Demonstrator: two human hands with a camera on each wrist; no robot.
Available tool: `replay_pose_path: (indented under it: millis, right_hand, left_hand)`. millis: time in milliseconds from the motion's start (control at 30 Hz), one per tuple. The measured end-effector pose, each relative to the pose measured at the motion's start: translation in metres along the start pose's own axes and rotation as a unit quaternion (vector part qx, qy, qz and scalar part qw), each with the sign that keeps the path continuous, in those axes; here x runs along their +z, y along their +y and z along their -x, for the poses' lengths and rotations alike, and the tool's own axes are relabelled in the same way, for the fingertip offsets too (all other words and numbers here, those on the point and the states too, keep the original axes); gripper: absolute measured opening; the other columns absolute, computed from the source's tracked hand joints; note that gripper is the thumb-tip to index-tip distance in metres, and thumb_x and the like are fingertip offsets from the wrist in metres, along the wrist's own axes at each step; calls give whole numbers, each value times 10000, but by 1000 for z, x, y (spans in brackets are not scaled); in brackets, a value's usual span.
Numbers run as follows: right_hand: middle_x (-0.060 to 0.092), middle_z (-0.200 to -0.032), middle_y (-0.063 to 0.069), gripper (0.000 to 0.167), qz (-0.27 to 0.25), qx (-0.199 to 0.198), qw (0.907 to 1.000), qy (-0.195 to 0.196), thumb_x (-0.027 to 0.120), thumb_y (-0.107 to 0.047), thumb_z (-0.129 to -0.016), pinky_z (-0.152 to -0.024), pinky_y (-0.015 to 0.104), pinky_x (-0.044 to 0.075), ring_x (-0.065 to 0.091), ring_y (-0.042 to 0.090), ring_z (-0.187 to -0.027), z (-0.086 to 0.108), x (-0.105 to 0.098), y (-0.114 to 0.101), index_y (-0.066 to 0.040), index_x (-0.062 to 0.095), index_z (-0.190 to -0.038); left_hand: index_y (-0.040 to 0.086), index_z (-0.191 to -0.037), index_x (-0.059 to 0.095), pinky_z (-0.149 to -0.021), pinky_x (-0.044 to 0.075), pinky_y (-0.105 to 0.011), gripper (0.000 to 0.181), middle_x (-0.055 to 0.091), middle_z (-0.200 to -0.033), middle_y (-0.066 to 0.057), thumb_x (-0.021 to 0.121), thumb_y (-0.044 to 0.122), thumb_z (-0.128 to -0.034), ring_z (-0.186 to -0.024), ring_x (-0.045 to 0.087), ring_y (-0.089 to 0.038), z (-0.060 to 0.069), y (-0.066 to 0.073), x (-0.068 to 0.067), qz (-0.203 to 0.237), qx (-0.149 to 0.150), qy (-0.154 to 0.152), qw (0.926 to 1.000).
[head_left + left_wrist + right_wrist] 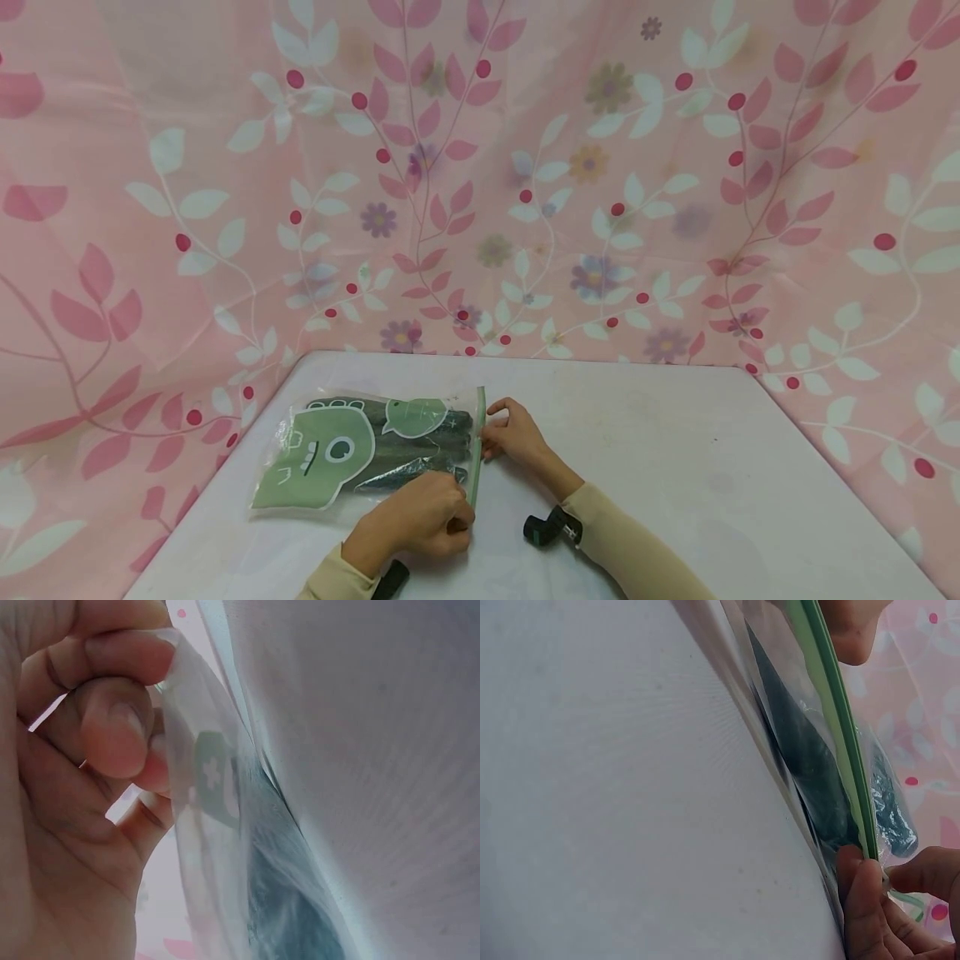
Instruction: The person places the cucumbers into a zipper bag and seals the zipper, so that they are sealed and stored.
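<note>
A clear plastic zip bag [405, 450] with a green cartoon dinosaur print lies on the left part of the table. Several long dark green things [450, 425] show through it; their kind is unclear. A green zip strip [478, 417] runs along its right edge. My left hand [427, 512] grips the near corner at that edge, and in the left wrist view its curled fingers [127, 656] pinch the clear plastic. At the far end of the strip, my right hand [517, 435] pinches the edge between thumb and fingers, as the right wrist view shows its fingertips [864, 889] against the strip.
The white table [637, 433] extends right of the bag. A pink curtain [570, 167] with leaves and flowers hangs behind and at both sides. Dark wrist cameras [551, 527] sit at both sleeve cuffs.
</note>
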State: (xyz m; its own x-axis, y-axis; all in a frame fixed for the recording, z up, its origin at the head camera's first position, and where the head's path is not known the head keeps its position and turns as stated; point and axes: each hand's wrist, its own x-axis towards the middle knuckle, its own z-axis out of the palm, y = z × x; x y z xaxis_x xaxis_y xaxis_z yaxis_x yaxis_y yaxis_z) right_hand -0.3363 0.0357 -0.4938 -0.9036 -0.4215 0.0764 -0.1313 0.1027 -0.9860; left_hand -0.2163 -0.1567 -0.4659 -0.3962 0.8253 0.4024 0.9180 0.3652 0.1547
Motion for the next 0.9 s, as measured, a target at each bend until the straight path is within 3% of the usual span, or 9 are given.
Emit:
replay_pose_path:
  millis: [400, 900]
  right_hand:
    - [727, -793, 184, 390, -133, 53, 9998, 168, 688, 37, -926, -580, 379, 599, 689, 271, -581, -10, -5, 5, 101, 477, -1248]
    - [722, -785, 178, 382, -111, -7, 9998, 182, 674, 42, -930, -575, 347, 597, 689, 244, -581, -16, -5, 5, 110, 471, -1246]
  left_hand:
    - [269, -552, 420, -489, 229, -116, 392, 309, -556, 207, 744, 108, -703, -515, 246, 99, 0, 0, 2, -10, 105, -36, 9999]
    - [276, -546, 421, -478, 225, -123, 398, 307, -550, 217, 750, 115, -701, -515, 252, 99, 1, -1, 2, 6, -71, -81, 9999]
